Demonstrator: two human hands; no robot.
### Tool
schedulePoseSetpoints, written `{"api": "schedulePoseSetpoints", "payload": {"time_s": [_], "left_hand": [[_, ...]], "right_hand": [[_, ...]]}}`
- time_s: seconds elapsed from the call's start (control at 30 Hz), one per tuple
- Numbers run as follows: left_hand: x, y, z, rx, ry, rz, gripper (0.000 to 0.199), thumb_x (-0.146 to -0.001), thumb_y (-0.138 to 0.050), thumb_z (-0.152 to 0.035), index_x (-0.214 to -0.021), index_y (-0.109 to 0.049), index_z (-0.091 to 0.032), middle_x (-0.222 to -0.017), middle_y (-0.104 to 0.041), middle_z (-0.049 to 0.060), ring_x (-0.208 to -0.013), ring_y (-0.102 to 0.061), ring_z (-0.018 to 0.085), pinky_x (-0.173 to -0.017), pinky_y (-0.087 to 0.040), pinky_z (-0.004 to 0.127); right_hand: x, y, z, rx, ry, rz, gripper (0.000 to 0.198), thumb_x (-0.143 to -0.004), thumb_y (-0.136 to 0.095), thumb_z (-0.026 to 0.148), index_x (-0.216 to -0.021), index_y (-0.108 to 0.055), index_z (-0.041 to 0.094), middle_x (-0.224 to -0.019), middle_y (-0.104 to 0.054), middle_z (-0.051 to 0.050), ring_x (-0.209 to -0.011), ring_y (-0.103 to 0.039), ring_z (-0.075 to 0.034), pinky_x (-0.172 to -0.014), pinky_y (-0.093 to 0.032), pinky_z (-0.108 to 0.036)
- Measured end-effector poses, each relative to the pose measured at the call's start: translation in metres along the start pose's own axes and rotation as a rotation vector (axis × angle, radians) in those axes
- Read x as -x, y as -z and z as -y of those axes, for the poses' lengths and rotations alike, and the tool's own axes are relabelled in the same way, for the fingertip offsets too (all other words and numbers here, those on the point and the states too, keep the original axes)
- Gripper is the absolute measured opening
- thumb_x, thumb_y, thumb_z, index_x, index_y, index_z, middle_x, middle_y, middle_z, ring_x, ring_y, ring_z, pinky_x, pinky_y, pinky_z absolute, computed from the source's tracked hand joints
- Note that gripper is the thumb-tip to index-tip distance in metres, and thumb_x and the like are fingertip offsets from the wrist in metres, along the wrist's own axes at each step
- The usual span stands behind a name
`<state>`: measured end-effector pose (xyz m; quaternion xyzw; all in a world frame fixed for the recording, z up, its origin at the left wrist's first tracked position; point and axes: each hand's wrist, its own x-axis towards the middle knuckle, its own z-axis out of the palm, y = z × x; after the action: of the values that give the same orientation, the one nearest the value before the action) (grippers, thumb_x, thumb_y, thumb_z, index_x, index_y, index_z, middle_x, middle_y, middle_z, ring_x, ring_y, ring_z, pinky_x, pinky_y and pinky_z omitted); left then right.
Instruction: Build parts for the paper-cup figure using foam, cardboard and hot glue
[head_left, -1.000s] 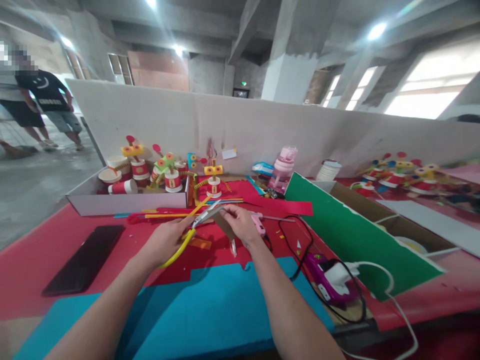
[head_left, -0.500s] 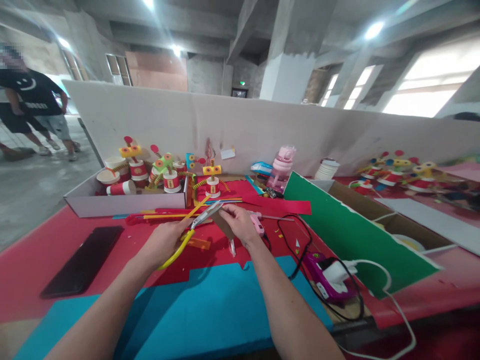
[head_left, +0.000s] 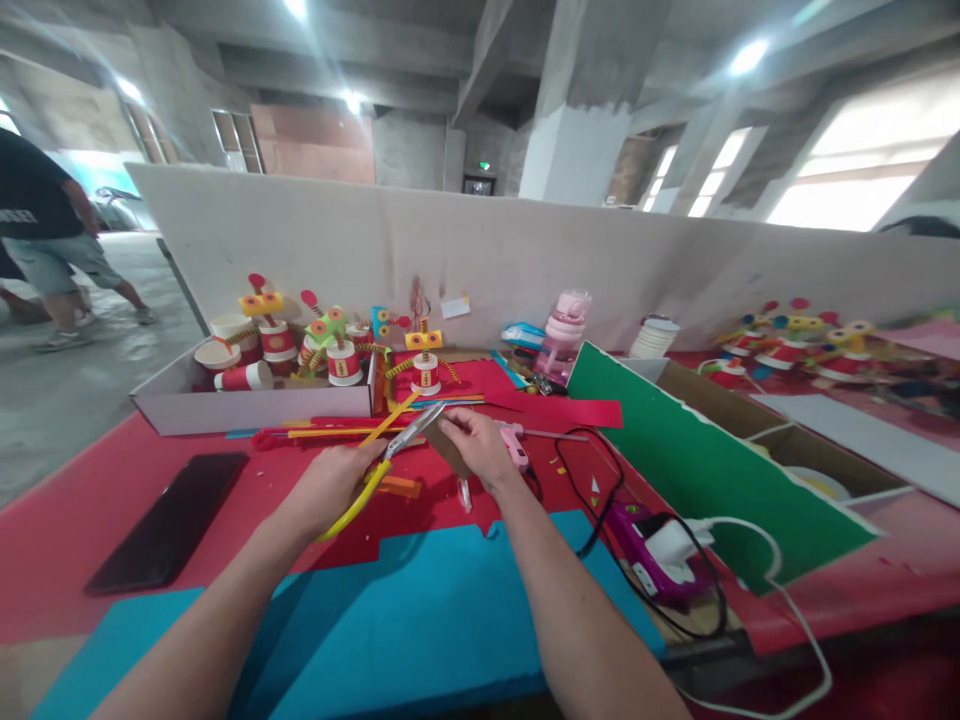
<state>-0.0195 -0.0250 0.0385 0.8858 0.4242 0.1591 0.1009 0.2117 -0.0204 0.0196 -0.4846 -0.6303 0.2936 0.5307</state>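
A red table point(head_left: 262, 490) stands in a concrete room point(head_left: 412, 140), one blue sheet point(head_left: 435, 605) along its near side and one phone point(head_left: 169, 522) at left. Centre: one pair of scissors point(head_left: 384, 469) and one brown card point(head_left: 448, 453). The left hand point(head_left: 334, 485) curls around the scissors, blades at the card; the right hand point(head_left: 480, 447) pinches the card.

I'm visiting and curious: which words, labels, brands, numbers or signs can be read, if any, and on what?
No text can be read for certain.
Dark shirt, left edge: pale lettering, cut off and blurred.
Green sign, far back: too small.
Red-and-white cup, middle back: markings too small.
Purple power block: any marking too small.
Scissors and brown piece: no writing visible.
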Motion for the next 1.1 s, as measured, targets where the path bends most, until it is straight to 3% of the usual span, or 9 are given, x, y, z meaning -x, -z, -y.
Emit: {"api": "schedulePoseSetpoints", "payload": {"time_s": [0.3, 0.4, 0.53, 0.67, 0.9, 1.0, 1.1], "left_hand": [[0.000, -0.002, -0.003, 0.097, -0.012, -0.020, 0.033, -0.090, -0.040, -0.036, -0.109, -0.060, -0.018, -0.067, -0.064, 0.004, -0.055, -0.057, 0.017, -0.051, -0.030, 0.023], [-0.001, -0.004, 0.000, 0.137, -0.008, -0.156, 0.031, -0.089, -0.042, -0.038, -0.104, -0.059, -0.017, -0.063, -0.060, 0.001, -0.052, -0.052, 0.014, -0.050, -0.029, 0.021], [-0.004, -0.002, 0.012, 0.123, 0.077, -0.398, 0.032, -0.086, -0.048, -0.038, -0.108, -0.059, -0.017, -0.058, -0.054, -0.003, -0.047, -0.045, 0.010, -0.048, -0.029, 0.019], [-0.006, 0.001, 0.016, 0.288, 0.126, -0.500, 0.036, -0.082, -0.055, -0.037, -0.111, -0.061, -0.018, -0.060, -0.055, -0.004, -0.046, -0.043, 0.008, -0.045, -0.032, 0.017], [-0.011, 0.000, 0.002, 0.819, 0.294, -0.424, 0.045, -0.075, -0.062, -0.042, -0.112, -0.058, -0.016, -0.054, -0.051, -0.006, -0.037, -0.046, 0.008, -0.037, -0.035, 0.018], [-0.010, -0.001, 0.002, 0.869, 0.291, -0.352, 0.043, -0.075, -0.062, -0.041, -0.108, -0.057, -0.015, -0.055, -0.053, -0.005, -0.038, -0.048, 0.009, -0.039, -0.037, 0.019], [-0.007, -0.002, 0.006, 0.770, 0.254, -0.250, 0.037, -0.077, -0.058, -0.042, -0.102, -0.056, -0.015, -0.057, -0.055, -0.004, -0.041, -0.049, 0.010, -0.041, -0.038, 0.020]], "right_hand": [[0.001, -0.002, 0.001, -0.059, -0.061, 0.011, 0.024, -0.079, -0.056, 0.040, -0.080, -0.069, 0.019, -0.076, -0.067, 0.000, -0.072, -0.057, -0.017, -0.065, -0.042, -0.027], [0.001, -0.002, 0.000, -0.134, -0.121, -0.064, 0.025, -0.077, -0.059, 0.042, -0.078, -0.069, 0.019, -0.077, -0.068, -0.001, -0.073, -0.058, -0.018, -0.066, -0.043, -0.028], [-0.003, -0.002, -0.007, -0.418, -0.220, -0.191, 0.026, -0.068, -0.067, 0.042, -0.078, -0.069, 0.019, -0.079, -0.070, -0.002, -0.076, -0.062, -0.018, -0.071, -0.047, -0.030], [-0.005, -0.002, -0.010, -0.630, -0.287, -0.146, 0.031, -0.060, -0.073, 0.041, -0.081, -0.069, 0.018, -0.076, -0.071, -0.003, -0.071, -0.063, -0.017, -0.072, -0.048, -0.031], [0.002, -0.008, 0.005, -0.634, -0.295, 0.013, 0.025, -0.059, -0.077, 0.037, -0.072, -0.068, 0.018, -0.073, -0.067, 0.001, -0.068, -0.059, -0.013, -0.068, -0.046, -0.026], [0.005, -0.016, 0.005, -0.621, -0.279, 0.058, 0.022, -0.061, -0.075, 0.036, -0.070, -0.066, 0.019, -0.071, -0.065, 0.002, -0.065, -0.057, -0.012, -0.065, -0.046, -0.025], [0.005, -0.020, 0.004, -0.598, -0.268, 0.031, 0.021, -0.063, -0.073, 0.036, -0.070, -0.063, 0.019, -0.068, -0.063, 0.003, -0.062, -0.056, -0.011, -0.061, -0.045, -0.024]]}}
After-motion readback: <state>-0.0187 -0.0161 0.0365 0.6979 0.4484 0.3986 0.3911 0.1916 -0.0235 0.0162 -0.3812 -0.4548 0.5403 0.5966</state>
